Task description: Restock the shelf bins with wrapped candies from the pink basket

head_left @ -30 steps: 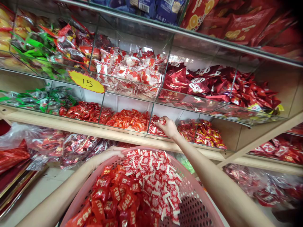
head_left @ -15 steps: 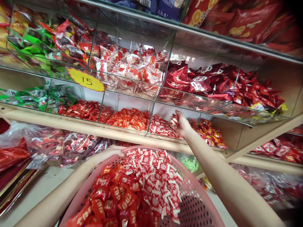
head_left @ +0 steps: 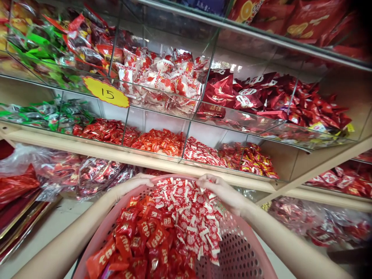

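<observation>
A pink perforated plastic basket (head_left: 247,248) fills the lower middle of the view. Inside lie larger red wrapped candies (head_left: 145,236) on the left and a heap of small red-and-white wrapped candies (head_left: 192,217) on the right. My left hand (head_left: 132,186) is closed over the basket's far left rim. Over the far right part of the basket, my right hand (head_left: 221,190) has its fingers curled downward around small red-and-white candies, right at the heap. The palm side is hidden.
A shelf with glass dividers holds piles of wrapped sweets, including matching red-and-white candies (head_left: 202,153). A yellow tag (head_left: 106,92) marked 15 hangs on the upper glass edge. The wooden shelf edge (head_left: 162,164) runs just beyond the basket. Bagged goods (head_left: 95,174) lie beneath it.
My right hand has come back from the shelf bin, down and toward me, to the basket with the small candies. My left hand stays on the rim.
</observation>
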`<state>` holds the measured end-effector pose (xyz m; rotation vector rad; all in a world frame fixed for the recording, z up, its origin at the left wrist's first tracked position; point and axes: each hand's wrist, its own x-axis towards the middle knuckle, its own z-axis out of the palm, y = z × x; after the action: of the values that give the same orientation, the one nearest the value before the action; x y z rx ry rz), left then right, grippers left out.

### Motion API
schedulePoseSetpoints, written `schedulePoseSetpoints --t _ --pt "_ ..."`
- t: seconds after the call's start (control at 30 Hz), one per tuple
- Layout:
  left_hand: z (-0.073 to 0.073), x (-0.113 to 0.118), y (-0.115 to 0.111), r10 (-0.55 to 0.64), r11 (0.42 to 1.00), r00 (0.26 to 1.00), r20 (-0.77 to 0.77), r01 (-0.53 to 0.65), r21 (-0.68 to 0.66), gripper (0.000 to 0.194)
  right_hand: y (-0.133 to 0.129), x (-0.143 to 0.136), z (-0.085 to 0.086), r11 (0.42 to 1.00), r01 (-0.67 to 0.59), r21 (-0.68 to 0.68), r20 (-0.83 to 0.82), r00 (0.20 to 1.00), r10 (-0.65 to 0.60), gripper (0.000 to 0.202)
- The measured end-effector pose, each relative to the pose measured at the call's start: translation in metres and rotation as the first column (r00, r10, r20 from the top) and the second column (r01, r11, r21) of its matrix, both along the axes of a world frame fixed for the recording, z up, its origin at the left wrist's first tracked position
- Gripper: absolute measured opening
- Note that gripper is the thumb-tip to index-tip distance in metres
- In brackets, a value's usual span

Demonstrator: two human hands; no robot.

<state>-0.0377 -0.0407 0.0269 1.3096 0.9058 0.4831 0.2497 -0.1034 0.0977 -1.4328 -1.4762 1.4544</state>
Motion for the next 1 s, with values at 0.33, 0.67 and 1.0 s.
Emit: schedulePoseSetpoints --t 0.33,0.67,1.0 --pt "0.001 -0.001 -0.002 0.014 1.0 0.999 0.039 -0.013 -0.025 0.045 -0.006 -0.016 -0.016 0.908 -0.331 0.255 0.609 0.785 0.115 0.02" --pt "-0.003 -0.002 -0.001 0.022 1.0 0.999 0.03 -0.021 -0.013 0.043 -0.01 -0.02 -0.015 0.882 -0.403 0.244 0.801 0.596 0.051 0.02" --pt "0.004 0.002 -0.004 0.052 0.999 0.999 -0.011 -0.052 -0.011 0.045 -0.004 -0.01 -0.01 0.886 -0.354 0.3 0.78 0.625 -0.014 0.016"
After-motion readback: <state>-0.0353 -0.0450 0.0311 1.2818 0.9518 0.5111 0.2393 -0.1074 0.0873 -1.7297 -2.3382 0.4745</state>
